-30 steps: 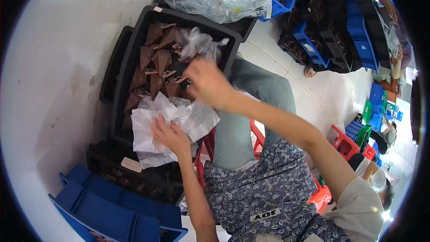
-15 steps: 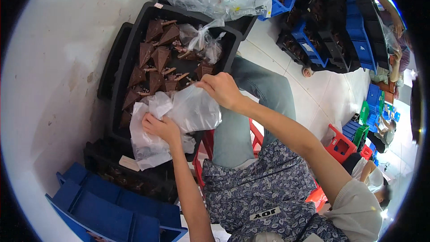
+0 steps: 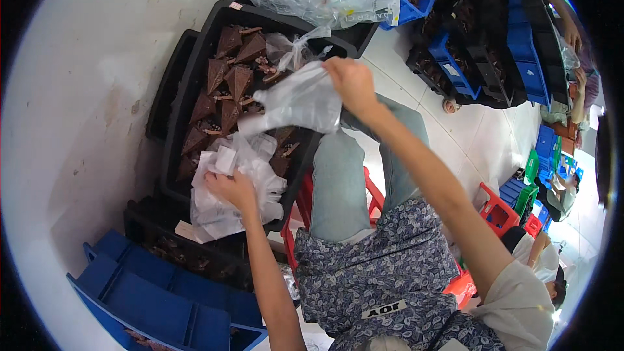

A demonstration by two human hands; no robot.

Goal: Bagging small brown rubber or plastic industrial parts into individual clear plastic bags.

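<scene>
Since half a second ago our right hand (image 3: 351,81) has risen, lifting one clear plastic bag (image 3: 299,101) off the pile; fingers pinch its upper corner and it hangs over the black crate (image 3: 195,78) of brown triangular pieces (image 3: 227,81). Our left hand (image 3: 231,188) presses flat, palm down, on the remaining stack of bags (image 3: 227,205) at the crate's near edge.

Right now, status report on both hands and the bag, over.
Right hand grip shut on clear plastic bag, lifted above black tray. Left hand pressing stack of bags. Brown pyramid pieces below, nothing blocking.
</scene>
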